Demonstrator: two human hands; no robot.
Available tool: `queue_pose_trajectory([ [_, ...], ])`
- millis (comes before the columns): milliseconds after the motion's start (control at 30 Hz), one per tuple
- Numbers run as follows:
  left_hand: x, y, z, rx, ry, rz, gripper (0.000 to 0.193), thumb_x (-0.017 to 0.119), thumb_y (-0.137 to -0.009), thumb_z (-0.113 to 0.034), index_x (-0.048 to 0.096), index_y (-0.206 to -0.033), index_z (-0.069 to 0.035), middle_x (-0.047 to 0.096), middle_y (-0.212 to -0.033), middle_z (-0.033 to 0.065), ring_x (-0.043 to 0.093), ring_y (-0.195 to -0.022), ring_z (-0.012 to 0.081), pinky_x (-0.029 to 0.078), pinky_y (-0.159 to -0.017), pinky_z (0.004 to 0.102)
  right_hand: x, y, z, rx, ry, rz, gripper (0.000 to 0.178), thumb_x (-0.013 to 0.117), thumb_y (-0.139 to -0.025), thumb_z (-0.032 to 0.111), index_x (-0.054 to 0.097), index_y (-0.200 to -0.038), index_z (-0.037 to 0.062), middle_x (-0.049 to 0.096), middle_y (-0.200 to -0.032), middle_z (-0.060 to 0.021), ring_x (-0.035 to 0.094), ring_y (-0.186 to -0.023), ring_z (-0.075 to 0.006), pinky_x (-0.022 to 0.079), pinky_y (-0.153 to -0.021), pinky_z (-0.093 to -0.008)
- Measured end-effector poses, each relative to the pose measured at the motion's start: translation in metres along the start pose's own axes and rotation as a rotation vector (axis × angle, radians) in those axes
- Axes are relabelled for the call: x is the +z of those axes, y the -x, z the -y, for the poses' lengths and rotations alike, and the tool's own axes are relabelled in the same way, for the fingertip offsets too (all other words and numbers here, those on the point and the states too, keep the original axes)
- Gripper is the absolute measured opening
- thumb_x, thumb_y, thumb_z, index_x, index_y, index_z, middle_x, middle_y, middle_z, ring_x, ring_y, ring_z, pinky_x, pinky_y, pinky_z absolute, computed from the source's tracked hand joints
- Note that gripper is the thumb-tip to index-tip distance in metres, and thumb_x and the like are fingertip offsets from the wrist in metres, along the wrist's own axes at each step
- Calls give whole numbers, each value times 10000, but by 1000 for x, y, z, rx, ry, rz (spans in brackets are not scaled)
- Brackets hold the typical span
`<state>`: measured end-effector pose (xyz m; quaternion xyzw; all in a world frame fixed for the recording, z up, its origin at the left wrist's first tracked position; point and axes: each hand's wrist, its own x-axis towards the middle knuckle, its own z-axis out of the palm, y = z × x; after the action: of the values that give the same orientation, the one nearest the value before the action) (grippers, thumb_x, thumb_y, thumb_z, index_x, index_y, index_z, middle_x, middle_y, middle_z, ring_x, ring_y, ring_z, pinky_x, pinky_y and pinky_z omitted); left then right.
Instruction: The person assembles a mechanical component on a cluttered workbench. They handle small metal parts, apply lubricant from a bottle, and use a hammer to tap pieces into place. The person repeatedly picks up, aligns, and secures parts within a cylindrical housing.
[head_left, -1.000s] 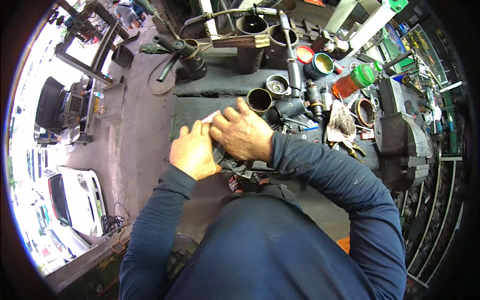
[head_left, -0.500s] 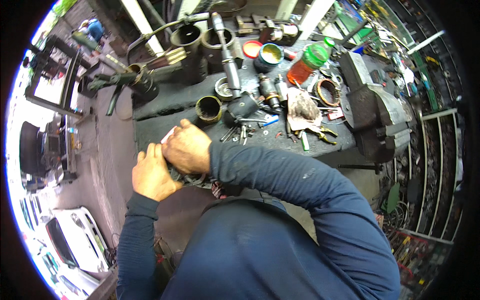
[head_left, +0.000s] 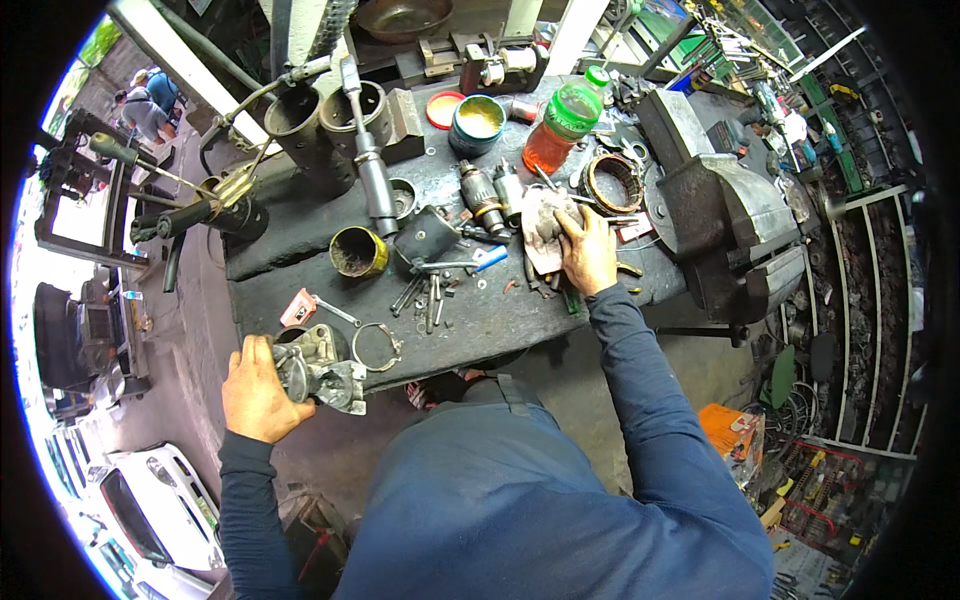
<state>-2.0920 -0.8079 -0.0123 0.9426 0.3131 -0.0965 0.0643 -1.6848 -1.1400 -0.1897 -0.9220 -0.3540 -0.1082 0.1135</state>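
Note:
My left hand [head_left: 258, 395] grips the left side of a grey cast-metal housing [head_left: 335, 375] at the bench's near left edge, thumb low and fingers over the top. What lies inside the housing is hard to make out. Beside it on the bench are a metal ring clamp [head_left: 377, 347], a wrench [head_left: 338, 310] and a small red-and-white packet [head_left: 299, 308]. Over on the right, my right hand [head_left: 592, 255] has its fingers curled onto the right edge of a stained, pale rag [head_left: 543, 232]. Yellow-handled pliers [head_left: 628, 270] lie next to that hand.
An open tin [head_left: 358, 252], loose bolts [head_left: 432, 300], an armature [head_left: 482, 200] and a copper-wound ring [head_left: 612, 185] crowd the dark bench [head_left: 420, 345]. Behind stand a grease tub [head_left: 478, 125] and a bottle of red liquid [head_left: 562, 130]. A large vise [head_left: 730, 220] occupies the right end.
My right hand has left the housing and moved right to the rag. My left hand still holds the housing, now uncovered, with the ring clamp and wrench visible beside it. The view has shifted right.

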Motion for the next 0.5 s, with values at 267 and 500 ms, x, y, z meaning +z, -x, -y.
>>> queue_pose_trajectory([
  [267,10,8,11,28,-35,-50,935,928,-552,-242,545,-1357,37,590,-1252,178,608,-1086,424,554,-954,502,-86,-44,-75,94,-370,-383,237,791,-925,70,739,-1146,1,702,-1154,-188,709,-1034,-373,576,-897,-435],
  [500,11,6,12,31,-43,-52,958,941,-530,-230,546,-1362,36,590,-1248,184,609,-1097,424,548,-956,500,-96,-46,-68,85,10,-450,438,904,-775,107,649,-1120,21,638,-1094,-178,653,-1073,-436,553,-909,-524],
])
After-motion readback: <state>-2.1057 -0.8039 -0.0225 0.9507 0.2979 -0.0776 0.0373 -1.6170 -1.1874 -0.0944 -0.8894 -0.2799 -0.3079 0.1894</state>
